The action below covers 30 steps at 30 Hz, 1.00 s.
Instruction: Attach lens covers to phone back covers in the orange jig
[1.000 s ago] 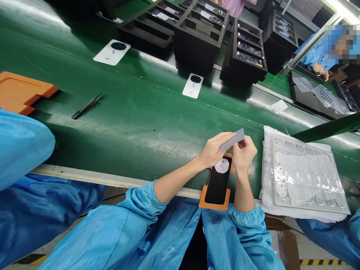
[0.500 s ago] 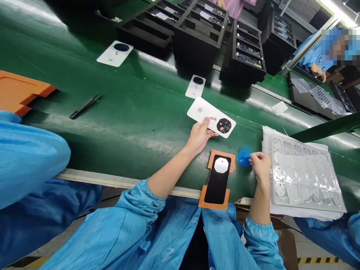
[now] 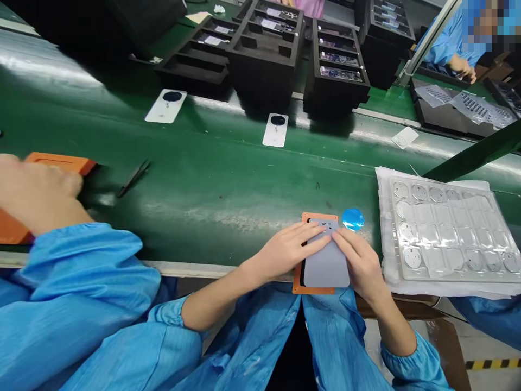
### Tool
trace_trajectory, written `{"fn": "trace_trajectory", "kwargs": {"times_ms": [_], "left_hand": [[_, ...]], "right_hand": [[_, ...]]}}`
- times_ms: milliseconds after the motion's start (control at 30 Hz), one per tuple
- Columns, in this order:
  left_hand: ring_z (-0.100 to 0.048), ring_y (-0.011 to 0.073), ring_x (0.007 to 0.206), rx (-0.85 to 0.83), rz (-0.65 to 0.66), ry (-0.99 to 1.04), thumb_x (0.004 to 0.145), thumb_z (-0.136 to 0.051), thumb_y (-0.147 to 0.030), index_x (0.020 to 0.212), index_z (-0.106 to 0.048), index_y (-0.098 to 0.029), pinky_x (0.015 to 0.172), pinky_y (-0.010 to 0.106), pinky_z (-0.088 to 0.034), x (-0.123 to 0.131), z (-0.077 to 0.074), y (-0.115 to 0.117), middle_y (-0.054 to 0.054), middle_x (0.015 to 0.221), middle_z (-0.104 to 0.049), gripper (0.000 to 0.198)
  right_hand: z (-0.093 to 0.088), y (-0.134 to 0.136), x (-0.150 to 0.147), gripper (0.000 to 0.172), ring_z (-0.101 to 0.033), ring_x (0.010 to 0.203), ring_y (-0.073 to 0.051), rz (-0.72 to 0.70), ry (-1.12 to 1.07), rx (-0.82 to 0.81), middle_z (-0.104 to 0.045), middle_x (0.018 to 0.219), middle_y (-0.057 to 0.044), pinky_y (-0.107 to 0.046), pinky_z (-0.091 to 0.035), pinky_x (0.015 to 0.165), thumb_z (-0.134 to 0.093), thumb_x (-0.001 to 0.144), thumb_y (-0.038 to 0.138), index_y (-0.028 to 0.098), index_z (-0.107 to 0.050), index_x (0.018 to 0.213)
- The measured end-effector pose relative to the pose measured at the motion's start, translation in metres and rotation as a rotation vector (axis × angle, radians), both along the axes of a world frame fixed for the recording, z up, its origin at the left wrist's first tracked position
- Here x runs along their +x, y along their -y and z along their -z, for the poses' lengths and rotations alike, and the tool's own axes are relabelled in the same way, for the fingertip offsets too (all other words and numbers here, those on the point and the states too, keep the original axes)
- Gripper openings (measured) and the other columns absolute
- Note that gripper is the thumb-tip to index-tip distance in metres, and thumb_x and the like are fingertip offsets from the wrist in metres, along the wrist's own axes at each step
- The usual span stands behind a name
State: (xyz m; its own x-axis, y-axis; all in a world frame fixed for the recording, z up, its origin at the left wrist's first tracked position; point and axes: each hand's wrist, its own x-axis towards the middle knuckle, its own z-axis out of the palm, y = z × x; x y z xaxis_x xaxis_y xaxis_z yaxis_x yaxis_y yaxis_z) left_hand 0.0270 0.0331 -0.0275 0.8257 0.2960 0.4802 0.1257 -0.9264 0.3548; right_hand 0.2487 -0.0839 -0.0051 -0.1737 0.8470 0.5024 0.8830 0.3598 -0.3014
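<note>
A grey phone-shaped panel [image 3: 326, 263] lies over the orange fixture [image 3: 313, 290] at the bench's front edge, slightly askew, with small holes at its top. My left hand [image 3: 287, 251] reaches over from the left, its fingertips closed on the panel's upper part. From the right, my right hand [image 3: 361, 262] grips the panel's upper right edge, its fingertips close to the left ones. A round blue film [image 3: 353, 219] lies just beyond my right hand.
A clear tray [image 3: 451, 228] of round pieces stands at right under a green bar [image 3: 476, 152]. White panels [image 3: 275, 130], tweezers [image 3: 134, 178] and black bins [image 3: 264, 60] lie beyond. A co-worker's hand [image 3: 44, 190] is at an orange fixture [image 3: 65, 161] on the left.
The panel, white face up before, now shows its grey face on the fixture. My right hand has let go of the blue film and joined my left. A co-worker's hand has appeared at left.
</note>
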Motion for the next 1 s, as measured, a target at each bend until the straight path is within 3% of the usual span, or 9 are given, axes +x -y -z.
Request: {"fn": "trace_trajectory", "kwargs": {"times_ms": [100,233,533,833,1000], "left_hand": [[-0.062,0.0297,0.128,0.231,-0.058,-0.075,0.103,-0.046,-0.015,0.139,-0.056,-0.017,0.105,0.046,-0.054,-0.002,0.019,0.011,0.018,0.135,-0.065,0.038],[-0.065,0.0297,0.124,0.313,-0.09,-0.066,0.102,-0.048,-0.014,0.136,-0.057,-0.016,0.104,0.045,-0.055,-0.001,0.031,0.011,0.018,0.134,-0.065,0.036],[-0.062,0.0261,0.129,0.312,-0.099,-0.085,0.1,-0.049,-0.01,0.138,-0.055,-0.017,0.108,0.042,-0.053,-0.005,0.034,0.006,0.018,0.135,-0.065,0.039],[-0.062,0.0307,0.128,0.302,-0.149,-0.219,0.1,-0.05,-0.012,0.133,-0.058,-0.012,0.109,0.045,-0.05,-0.005,0.029,0.011,0.023,0.133,-0.064,0.034],[-0.055,0.0329,0.135,0.216,-0.129,-0.261,0.099,-0.051,-0.014,0.137,-0.056,-0.012,0.114,0.05,-0.044,-0.006,0.027,0.014,0.024,0.138,-0.06,0.038]], "right_hand": [[0.017,0.001,-0.006,0.046,-0.068,0.116,-0.027,-0.048,0.159,0.047,-0.072,0.122,-0.016,-0.04,-0.059,0.097,-0.05,0.097,0.006,0.013,-0.054,0.142],[0.03,0.001,-0.008,0.048,-0.068,0.118,-0.027,-0.049,0.191,0.046,-0.071,0.124,-0.018,-0.04,-0.06,0.099,-0.048,0.098,0.006,0.011,-0.051,0.145],[0.027,-0.002,-0.011,0.046,-0.069,0.116,-0.027,-0.026,0.255,0.065,-0.073,0.121,-0.017,-0.039,-0.06,0.099,-0.048,0.097,0.003,0.01,-0.054,0.141],[0.034,-0.003,-0.004,0.038,-0.068,0.117,-0.025,-0.074,0.337,-0.014,-0.072,0.123,-0.015,-0.041,-0.055,0.104,-0.047,0.098,0.004,0.011,-0.061,0.132],[0.033,-0.002,-0.005,0.035,-0.065,0.123,-0.028,-0.075,0.376,-0.043,-0.071,0.126,-0.016,-0.044,-0.052,0.108,-0.048,0.097,0.004,0.009,-0.064,0.129]]}}
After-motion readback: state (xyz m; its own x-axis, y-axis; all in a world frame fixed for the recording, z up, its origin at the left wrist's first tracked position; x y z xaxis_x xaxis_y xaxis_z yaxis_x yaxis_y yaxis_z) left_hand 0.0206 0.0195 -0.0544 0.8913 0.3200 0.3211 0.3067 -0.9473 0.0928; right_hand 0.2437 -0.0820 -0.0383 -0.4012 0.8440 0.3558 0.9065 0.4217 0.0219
